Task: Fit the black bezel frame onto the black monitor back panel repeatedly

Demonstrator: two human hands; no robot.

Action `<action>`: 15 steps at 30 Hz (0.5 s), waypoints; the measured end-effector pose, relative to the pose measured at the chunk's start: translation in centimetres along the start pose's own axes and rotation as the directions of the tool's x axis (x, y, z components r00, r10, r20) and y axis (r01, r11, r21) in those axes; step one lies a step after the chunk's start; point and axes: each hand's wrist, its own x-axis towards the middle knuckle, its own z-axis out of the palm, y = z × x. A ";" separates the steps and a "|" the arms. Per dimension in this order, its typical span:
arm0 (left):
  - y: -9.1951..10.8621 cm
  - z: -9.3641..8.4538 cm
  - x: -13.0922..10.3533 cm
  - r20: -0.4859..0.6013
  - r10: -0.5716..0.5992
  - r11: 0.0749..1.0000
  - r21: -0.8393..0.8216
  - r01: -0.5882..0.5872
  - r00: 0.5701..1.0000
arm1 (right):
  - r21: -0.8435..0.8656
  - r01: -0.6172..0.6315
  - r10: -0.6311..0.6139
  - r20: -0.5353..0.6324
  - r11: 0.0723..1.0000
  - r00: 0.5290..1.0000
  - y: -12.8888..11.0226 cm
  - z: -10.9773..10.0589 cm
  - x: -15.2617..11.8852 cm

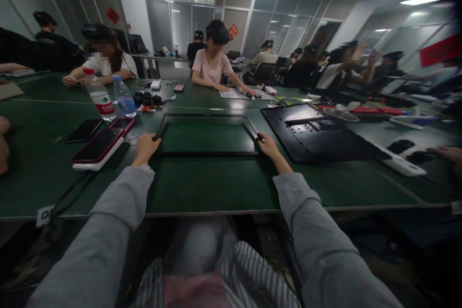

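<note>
A thin black rectangular frame (pixel 209 154), like a screen bezel, is in front of me, with the green tabletop visible through its opening. My left hand (pixel 146 148) grips its left side, fingers closed around the edge. On the opposite side, my right hand (pixel 269 145) is closed on the right edge of the same frame. Whether the frame rests on the table or is slightly raised, I cannot tell. Just right of my right hand lies a large black panel (pixel 317 142) with cut-outs and small fittings.
To the left are phones (pixel 99 144) on a white block, a dark flat device (pixel 84 131) and two bottles (pixel 124 98). A white power strip (pixel 404 163) lies to the right. Across the green table (pixel 212 187), a person in pink (pixel 212 67) handles small parts.
</note>
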 end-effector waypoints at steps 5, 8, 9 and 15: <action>-0.2 0.4 0.2 0.039 -0.017 0.999 0.035 0.016 0.999 | -0.062 0.024 -0.023 0.023 0.998 0.999 0.4 0.2 0.0; 0.0 0.3 0.3 0.064 -0.038 0.999 0.002 0.038 0.997 | -0.065 0.021 -0.020 0.008 0.998 1.000 0.5 0.3 0.1; 0.1 0.3 0.3 0.060 -0.043 0.999 -0.015 0.044 0.997 | -0.072 0.015 -0.015 -0.001 0.997 1.000 0.5 0.3 0.1; 1.5 0.4 -0.4 0.069 0.135 0.977 -0.175 -0.121 0.988 | -0.161 -0.046 0.035 -0.071 0.986 0.997 0.5 0.0 0.1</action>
